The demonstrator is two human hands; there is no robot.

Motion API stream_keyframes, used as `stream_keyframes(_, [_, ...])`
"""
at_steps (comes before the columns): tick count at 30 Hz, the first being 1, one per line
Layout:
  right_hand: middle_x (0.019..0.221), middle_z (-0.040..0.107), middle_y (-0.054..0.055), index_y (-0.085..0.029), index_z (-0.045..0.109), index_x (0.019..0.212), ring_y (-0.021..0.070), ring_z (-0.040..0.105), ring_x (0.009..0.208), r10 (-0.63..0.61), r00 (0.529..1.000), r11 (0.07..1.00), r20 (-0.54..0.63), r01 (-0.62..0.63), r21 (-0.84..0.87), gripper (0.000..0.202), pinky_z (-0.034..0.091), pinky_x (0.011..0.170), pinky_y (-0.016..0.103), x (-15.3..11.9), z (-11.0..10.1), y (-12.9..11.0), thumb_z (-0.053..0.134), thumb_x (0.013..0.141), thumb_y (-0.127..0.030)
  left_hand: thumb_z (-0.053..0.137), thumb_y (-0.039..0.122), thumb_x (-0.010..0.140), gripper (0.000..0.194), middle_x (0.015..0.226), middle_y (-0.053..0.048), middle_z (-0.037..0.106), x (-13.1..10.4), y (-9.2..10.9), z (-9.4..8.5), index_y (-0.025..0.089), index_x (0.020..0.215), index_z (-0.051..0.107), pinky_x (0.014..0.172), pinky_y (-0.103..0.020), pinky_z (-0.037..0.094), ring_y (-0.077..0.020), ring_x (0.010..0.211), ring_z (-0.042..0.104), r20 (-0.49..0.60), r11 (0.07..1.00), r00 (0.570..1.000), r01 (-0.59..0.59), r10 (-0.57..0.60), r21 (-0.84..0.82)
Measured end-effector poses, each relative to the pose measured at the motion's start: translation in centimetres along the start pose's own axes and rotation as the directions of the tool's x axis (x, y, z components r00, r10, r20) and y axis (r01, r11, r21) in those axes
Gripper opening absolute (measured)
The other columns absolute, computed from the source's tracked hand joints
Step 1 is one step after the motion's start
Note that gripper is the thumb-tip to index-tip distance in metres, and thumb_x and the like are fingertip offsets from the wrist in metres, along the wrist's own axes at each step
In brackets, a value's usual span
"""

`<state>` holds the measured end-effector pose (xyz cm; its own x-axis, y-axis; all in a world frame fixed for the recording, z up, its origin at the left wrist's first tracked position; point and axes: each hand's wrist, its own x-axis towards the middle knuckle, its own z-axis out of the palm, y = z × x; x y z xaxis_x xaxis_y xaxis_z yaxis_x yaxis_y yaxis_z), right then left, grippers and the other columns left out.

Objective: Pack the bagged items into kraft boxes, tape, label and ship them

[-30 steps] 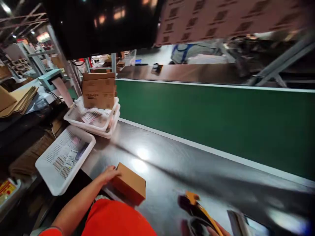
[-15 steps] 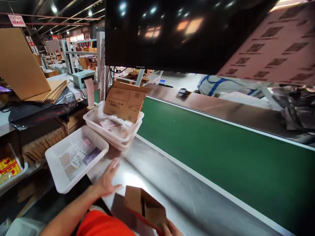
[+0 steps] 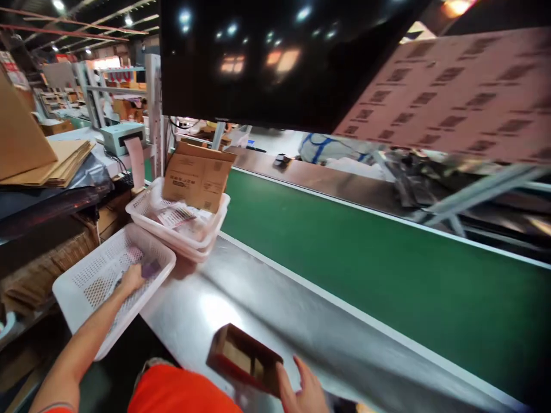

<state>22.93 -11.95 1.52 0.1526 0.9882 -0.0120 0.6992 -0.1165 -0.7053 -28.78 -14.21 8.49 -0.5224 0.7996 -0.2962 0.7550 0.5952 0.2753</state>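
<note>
A worker in a red shirt [image 3: 181, 390] stood at a metal desk [image 3: 187, 324], the two hands at separate things. The left hand [image 3: 131, 280] was down inside a white perforated basket [image 3: 69, 289], just beside a purple packet [image 3: 151, 268]; its fingertips were blurred, and whether they had closed on anything could not be told. The right hand [image 3: 305, 394], thumb and fingers parted, was at the right end of an open-topped cardboard box [image 3: 256, 345], the thumb close against that end wall, though a firm hold could not be confirmed. The box appeared to rest on the desk, close in front of the shirt, its opening facing up. By its look it was light and fairly stiff, a carton apt to slide on smooth metal if nudged and to bow inward if its long walls were squeezed near the rim. The short end walls, or the corners where the board doubles its strength, seemed the surest places to take hold, low and with a gentle clasp. The packet looked small, soft and light, perhaps slick on the outside, and better suited to a pinch at one edge than a full-handed squeeze, its contents hidden and possibly fragile.
</note>
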Motion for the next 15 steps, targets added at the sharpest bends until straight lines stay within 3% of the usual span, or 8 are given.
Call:
stream_keyframes(2, [0.133, 0.070, 0.025, -0.012, 0.068, 0.125, 0.0399, 0.071, 0.118, -0.030, 0.995, 0.993, 0.094, 0.019, 0.115, 0.071, 0.057, 0.106, 0.057, -1.2, -0.6, -2.9, 0.054, 0.082, -0.067, 0.061, 0.021, 0.093, 0.029, 0.116, -0.018, 0.076, 0.0, 0.9, -1.2, 0.010, 0.118, 0.069, 0.094, -0.039, 0.054, -0.0304, 0.109, 0.072, -0.044, 1.000, 0.999, -0.018, 0.018, -0.018])
stream_keyframes(4, [0.128, 0.074, 0.019, -0.016, 0.070, 0.127, 0.0349, 0.073, 0.115, -0.130, 0.964, 0.968, 0.231, 0.073, 0.242, 0.058, 0.058, 0.105, 0.053, -2.6, -0.8, -5.8, 0.055, 0.091, -0.060, 0.057, 0.035, 0.099, 0.034, 0.119, -0.016, 0.075, -1.3, 3.1, -1.2, 0.013, 0.123, 0.067, 0.090, -0.035, 0.054, -0.0276, 0.107, 0.072, -0.115, 0.994, 0.992, -0.066, 0.056, -0.089])
stream_keyframes(6, [0.130, 0.074, 0.016, -0.020, 0.067, 0.136, 0.0319, 0.072, 0.119, -0.258, 0.924, 0.929, 0.281, 0.157, 0.335, 0.052, 0.058, 0.107, 0.052, -3.8, -0.5, -8.3, 0.057, 0.097, -0.052, 0.059, 0.052, 0.096, 0.045, 0.107, -0.013, 0.077, -4.4, 6.8, 0.5, 0.013, 0.117, 0.070, 0.079, -0.031, 0.054, -0.0249, 0.094, 0.072, -0.159, 0.943, 0.983, -0.136, 0.090, -0.305])
stream_keyframes(8, [0.144, 0.067, 0.016, -0.021, 0.051, 0.155, 0.0321, 0.066, 0.129, -0.412, 0.881, 0.880, 0.234, 0.318, 0.353, 0.067, 0.054, 0.112, 0.052, -4.5, 0.1, -9.7, 0.066, 0.095, -0.048, 0.072, 0.058, 0.085, 0.049, 0.085, -0.010, 0.076, -8.8, 11.5, 3.3, 0.012, 0.098, 0.073, 0.067, -0.029, 0.052, -0.0227, 0.075, 0.070, -0.042, 0.779, 0.983, -0.166, 0.178, -0.604])
stream_keyframes(10, [0.155, 0.056, 0.018, -0.021, 0.033, 0.166, 0.0337, 0.058, 0.139, -0.566, 0.803, 0.811, 0.186, 0.503, 0.298, 0.086, 0.050, 0.116, 0.054, -4.5, 0.4, -9.8, 0.070, 0.091, -0.042, 0.077, 0.054, 0.078, 0.044, 0.078, -0.008, 0.074, -13.0, 16.0, 6.4, 0.011, 0.089, 0.074, 0.063, -0.028, 0.052, -0.0197, 0.068, 0.066, 0.149, 0.620, 0.914, -0.129, 0.377, -0.774])
stream_keyframes(12, [0.152, 0.056, 0.018, -0.022, 0.024, 0.169, 0.0330, 0.057, 0.137, -0.636, 0.745, 0.771, 0.200, 0.602, 0.208, 0.085, 0.051, 0.113, 0.054, -3.8, -0.1, -8.6, 0.063, 0.094, -0.032, 0.069, 0.047, 0.084, 0.035, 0.078, -0.007, 0.074, -15.4, 19.3, 9.2, 0.013, 0.088, 0.075, 0.067, -0.030, 0.055, -0.0194, 0.070, 0.065, 0.220, 0.551, 0.795, -0.165, 0.565, -0.818])
stream_keyframes(14, [0.142, 0.061, 0.019, -0.021, 0.025, 0.168, 0.0311, 0.061, 0.127, -0.596, 0.761, 0.799, 0.256, 0.593, 0.100, 0.078, 0.053, 0.108, 0.053, -2.7, -1.3, -6.6, 0.051, 0.095, -0.022, 0.063, 0.036, 0.086, 0.028, 0.096, -0.010, 0.076, -15.7, 20.8, 11.7, 0.015, 0.099, 0.077, 0.085, -0.036, 0.059, -0.0230, 0.088, 0.069, 0.131, 0.509, 0.727, -0.330, 0.674, -0.795])
stream_keyframes(15, [0.139, 0.062, 0.019, -0.019, 0.026, 0.167, 0.0307, 0.061, 0.126, -0.547, 0.771, 0.823, 0.325, 0.567, 0.042, 0.077, 0.052, 0.109, 0.053, -2.0, -2.1, -5.5, 0.049, 0.094, -0.019, 0.061, 0.032, 0.085, 0.032, 0.111, -0.013, 0.075, -15.2, 20.9, 12.9, 0.016, 0.109, 0.076, 0.098, -0.040, 0.058, -0.0259, 0.103, 0.069, 0.054, 0.506, 0.726, -0.422, 0.686, -0.752])
